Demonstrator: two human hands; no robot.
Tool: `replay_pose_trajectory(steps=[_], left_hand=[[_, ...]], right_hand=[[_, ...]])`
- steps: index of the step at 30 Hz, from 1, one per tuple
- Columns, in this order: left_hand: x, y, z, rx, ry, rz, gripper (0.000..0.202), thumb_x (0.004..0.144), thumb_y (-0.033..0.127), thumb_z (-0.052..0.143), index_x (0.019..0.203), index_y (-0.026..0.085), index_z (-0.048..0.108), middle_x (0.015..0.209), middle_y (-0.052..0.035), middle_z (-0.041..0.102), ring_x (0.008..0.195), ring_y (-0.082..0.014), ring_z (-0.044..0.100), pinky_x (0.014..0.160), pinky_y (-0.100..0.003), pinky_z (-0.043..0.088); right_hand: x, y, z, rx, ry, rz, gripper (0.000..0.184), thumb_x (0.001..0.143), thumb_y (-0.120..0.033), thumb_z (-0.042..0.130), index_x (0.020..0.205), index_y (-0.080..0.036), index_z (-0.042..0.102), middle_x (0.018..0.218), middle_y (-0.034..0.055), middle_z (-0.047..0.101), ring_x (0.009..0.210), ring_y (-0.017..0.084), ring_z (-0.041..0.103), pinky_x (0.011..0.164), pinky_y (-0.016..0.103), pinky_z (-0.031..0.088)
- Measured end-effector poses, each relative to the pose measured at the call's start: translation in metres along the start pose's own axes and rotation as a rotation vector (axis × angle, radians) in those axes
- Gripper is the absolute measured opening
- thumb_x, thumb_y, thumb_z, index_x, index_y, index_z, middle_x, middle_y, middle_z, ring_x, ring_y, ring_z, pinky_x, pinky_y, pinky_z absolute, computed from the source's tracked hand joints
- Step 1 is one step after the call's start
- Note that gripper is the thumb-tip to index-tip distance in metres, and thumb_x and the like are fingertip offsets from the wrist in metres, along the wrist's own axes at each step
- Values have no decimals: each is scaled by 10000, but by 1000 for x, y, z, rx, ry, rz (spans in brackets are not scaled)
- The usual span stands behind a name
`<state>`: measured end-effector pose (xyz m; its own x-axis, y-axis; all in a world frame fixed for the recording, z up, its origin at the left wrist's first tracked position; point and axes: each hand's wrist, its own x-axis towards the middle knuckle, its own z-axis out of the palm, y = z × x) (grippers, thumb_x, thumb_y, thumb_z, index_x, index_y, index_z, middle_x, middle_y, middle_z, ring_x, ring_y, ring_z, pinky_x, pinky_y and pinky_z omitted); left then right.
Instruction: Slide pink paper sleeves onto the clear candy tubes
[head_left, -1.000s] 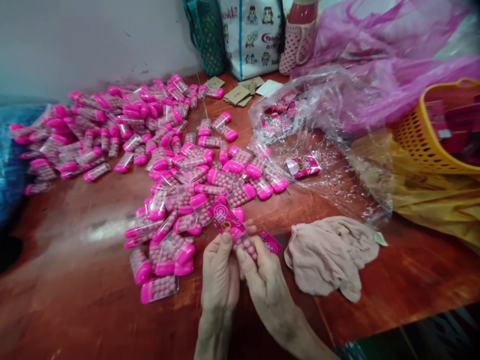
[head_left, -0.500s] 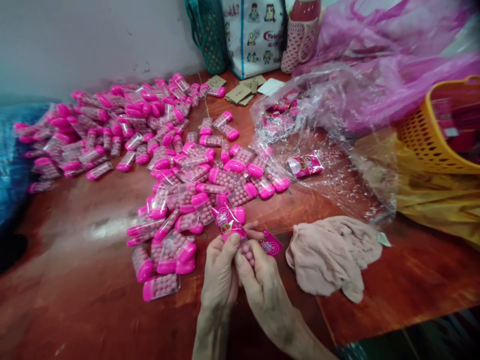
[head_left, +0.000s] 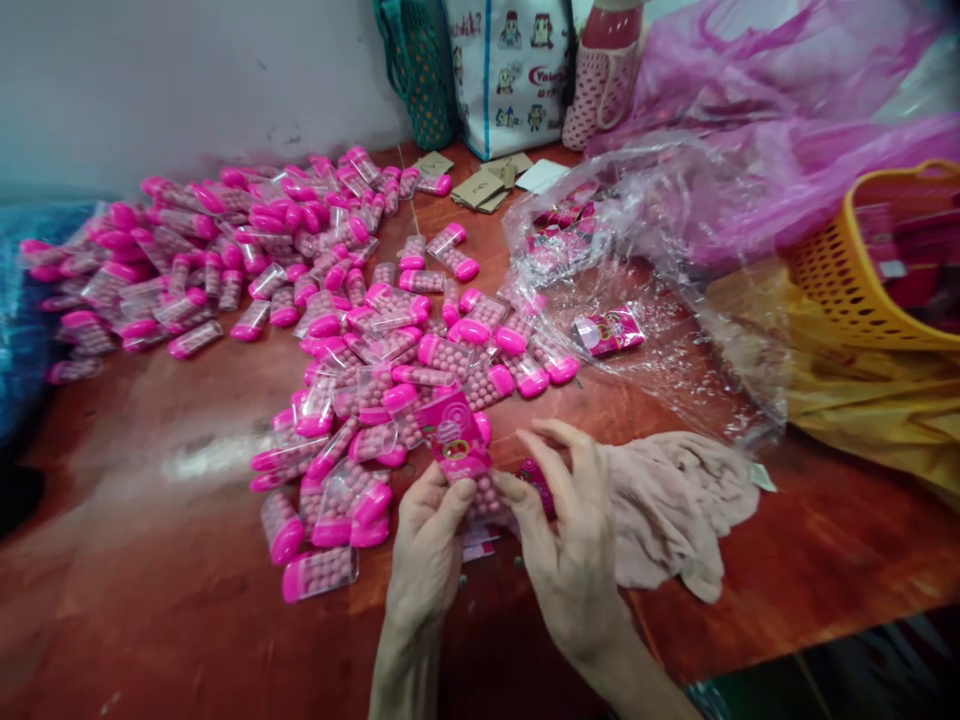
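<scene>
Since the earlier frame, the right hand (head_left: 576, 515) has loosened: its fingers stand raised and spread, thumb at the edge of a clear, bead-filled container (head_left: 487, 496). The red-brown surface (head_left: 165, 540) is smooth and glossy. Across it spread heaped pink-capped containers (head_left: 444, 353), rounded and see-through. A yellow perforated basket (head_left: 832, 275) is cut off at the right. The white bag (head_left: 517, 95) shows cartoon figures and red letters starting "Yak", the rest unclear. A soft, crumpled cloth (head_left: 667, 510) is partly covered by the right hand. Above the surface, the left hand (head_left: 426, 530) pinches the bead-filled container with a shiny pink wrapper (head_left: 454, 430), its print illegible.
</scene>
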<state>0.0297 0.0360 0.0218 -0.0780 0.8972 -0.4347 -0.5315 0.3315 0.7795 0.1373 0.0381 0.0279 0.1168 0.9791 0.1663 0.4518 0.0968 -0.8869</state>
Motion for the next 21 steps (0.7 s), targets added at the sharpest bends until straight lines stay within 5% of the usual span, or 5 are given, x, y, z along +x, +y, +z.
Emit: replay_pose_trajectory(steps=[3, 6, 13, 21], left_hand=[[-3, -3, 1, 48, -94, -69, 217, 723, 140, 630, 937, 173, 630, 678, -17, 650, 557, -110, 578, 565, -219, 467], [-4, -7, 5, 42, -110, -122, 196, 716, 137, 632, 911, 151, 623, 673, -19, 624, 547, -107, 556, 540, -215, 448], [-6, -16, 18, 27, 23, -11, 55, 726, 197, 638, 739, 151, 611, 551, 32, 515, 463, -56, 438, 456, -158, 346], [-6, -23, 19, 21, 98, -18, 61, 718, 198, 638, 735, 148, 606, 515, 39, 498, 399, -44, 412, 356, -135, 258]], right_hand=[[8, 1, 3, 235, -113, 125, 190, 863, -280, 497, 942, -201, 651, 991, 57, 582, 962, 193, 513, 827, 327, 431], [12, 2, 5, 370, -85, 246, 180, 852, -283, 518, 874, -206, 679, 922, 43, 603, 887, 178, 542, 767, 299, 453], [-1, 5, 14, 414, -5, 336, 194, 859, -294, 502, 888, -186, 660, 895, 52, 595, 877, 182, 530, 748, 291, 453], [-14, 14, 17, 538, -43, 502, 273, 873, -359, 456, 777, -164, 623, 717, 11, 506, 594, 112, 474, 428, 197, 386]])
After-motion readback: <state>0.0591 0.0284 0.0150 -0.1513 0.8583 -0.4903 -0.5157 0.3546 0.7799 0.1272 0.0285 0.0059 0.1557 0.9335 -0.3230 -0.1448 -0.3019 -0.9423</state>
